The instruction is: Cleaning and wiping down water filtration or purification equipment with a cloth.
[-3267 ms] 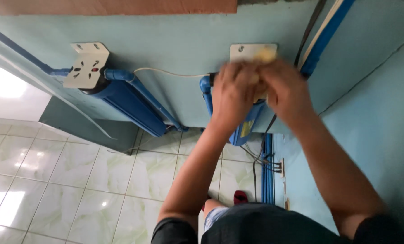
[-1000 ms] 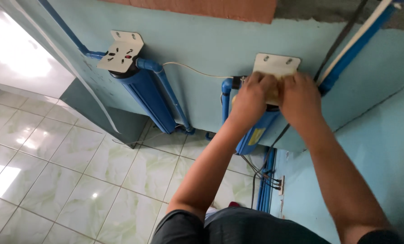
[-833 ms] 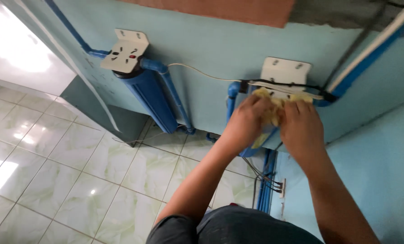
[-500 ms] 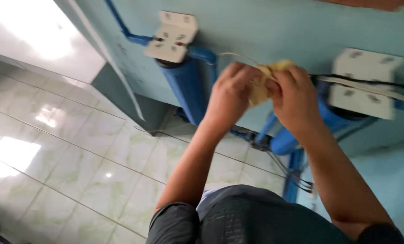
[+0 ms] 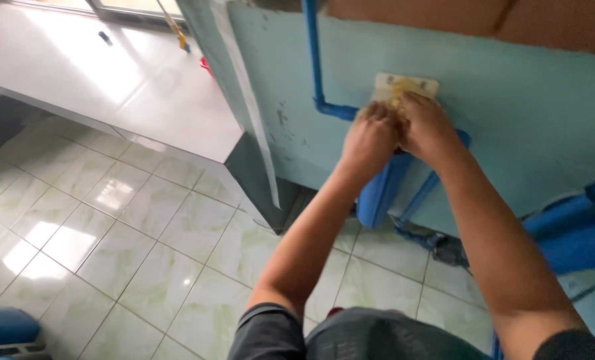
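My left hand [image 5: 371,136] and my right hand [image 5: 428,125] press together on a yellow cloth [image 5: 400,89] against the white top bracket [image 5: 383,83] of a blue filter housing [image 5: 381,189] on the light blue wall. Both hands grip the cloth, which shows only above my knuckles. The blue cylinder hangs below my hands, partly hidden by my forearms. A blue pipe [image 5: 313,60] runs down the wall and bends toward the bracket.
A second blue filter housing [image 5: 577,230] sticks out at the right edge. A grey ledge [image 5: 111,87] runs along the left, above pale green floor tiles [image 5: 144,233]. Thin blue pipes [image 5: 417,200] drop to the floor by the wall. A blue object [image 5: 4,327] sits bottom left.
My view and both hands have shifted left, from the right-hand filter housing to the left-hand one. The yellow cloth came along and now rests on this bracket.
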